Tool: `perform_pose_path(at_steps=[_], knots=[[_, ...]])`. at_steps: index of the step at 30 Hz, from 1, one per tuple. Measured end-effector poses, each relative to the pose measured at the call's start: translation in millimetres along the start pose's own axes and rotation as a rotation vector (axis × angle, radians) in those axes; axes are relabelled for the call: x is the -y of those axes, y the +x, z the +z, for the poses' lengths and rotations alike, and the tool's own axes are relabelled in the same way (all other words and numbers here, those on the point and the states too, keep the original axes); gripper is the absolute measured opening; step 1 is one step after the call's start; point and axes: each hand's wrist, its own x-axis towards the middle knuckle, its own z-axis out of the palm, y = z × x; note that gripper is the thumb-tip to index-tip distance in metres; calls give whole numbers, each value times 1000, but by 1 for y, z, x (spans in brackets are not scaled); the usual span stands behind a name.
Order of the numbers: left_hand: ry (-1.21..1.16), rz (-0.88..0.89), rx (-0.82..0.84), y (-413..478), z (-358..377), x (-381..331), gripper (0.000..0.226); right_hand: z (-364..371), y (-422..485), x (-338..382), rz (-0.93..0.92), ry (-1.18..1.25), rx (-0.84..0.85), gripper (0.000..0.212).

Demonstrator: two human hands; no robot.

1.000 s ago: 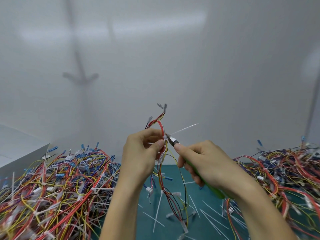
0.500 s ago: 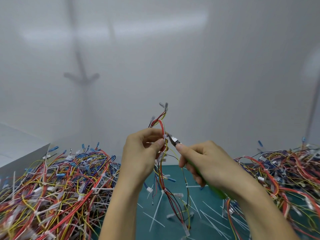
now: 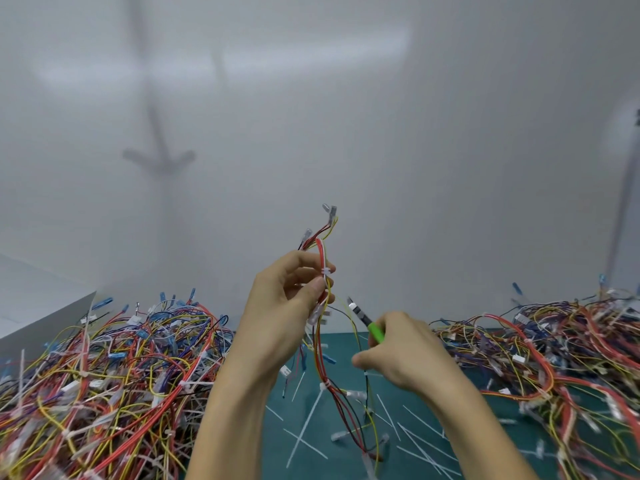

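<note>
Floppy, featherlight harness (image 3: pixel 323 252) is best pinched at its zip tie (image 3: pixel 325 270), as held by the left hand (image 3: pixel 287 303); cutters (image 3: pixel 367 322) are gripped in the right hand (image 3: pixel 405 351) at 4 o'clock

The person's left hand (image 3: pixel 287 306) and right hand (image 3: pixel 405 351) are bare, and the left thumb shows a short, rounded nail. The left forearm (image 3: pixel 235 410) and right forearm (image 3: pixel 478 427) are bare as well, slender and smooth, uncovered down to the lower edge of the view. The right hand's outline is slightly blurred.
</note>
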Motion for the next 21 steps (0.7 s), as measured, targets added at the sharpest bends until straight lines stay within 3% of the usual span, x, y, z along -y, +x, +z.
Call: perform_pose_path(at_steps=[7,15,21], knots=[[-17,13,35,0,1,-1,20,14,3,3,6,-9,-2,17],[-23,-253,-48,8,7,14,31,-16,-3,3,-114,401,-150,11],[15,-347,35,8,11,18,26,-35,-12,6,-256,563,-86,12]])
